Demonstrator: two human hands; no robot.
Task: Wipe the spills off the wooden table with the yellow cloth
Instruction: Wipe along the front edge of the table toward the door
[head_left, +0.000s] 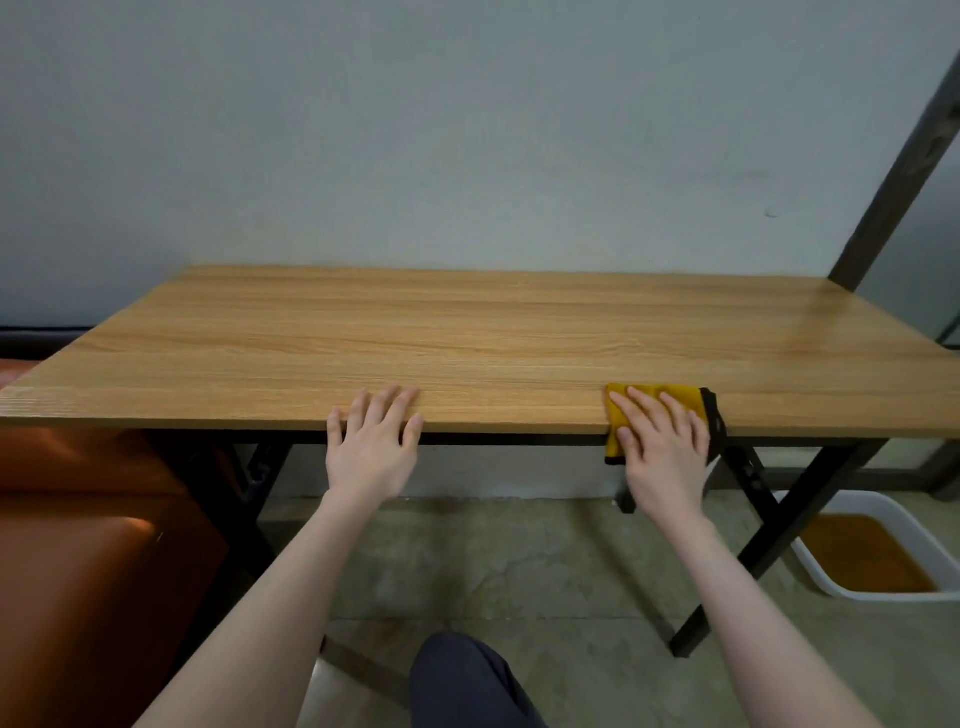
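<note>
The yellow cloth (670, 397) lies at the near edge of the wooden table (467, 332), right of the frame's centre, folded into a thick pad with a dark trim showing along its right side; one mustard-coloured corner droops over the table's front edge. The right hand (662, 447) lies flat on top of it, fingers straight and slightly spread, palm reaching past the table edge. The left hand (375, 441), lower centre of the frame, rests on the bare edge of the tabletop with its fingers straight and fanned apart, holding nothing. The light wood grain shows no clear wet patches from this view. At lower right, on the floor under the table, stands a white tub (883, 519) of brownish liquid.
</note>
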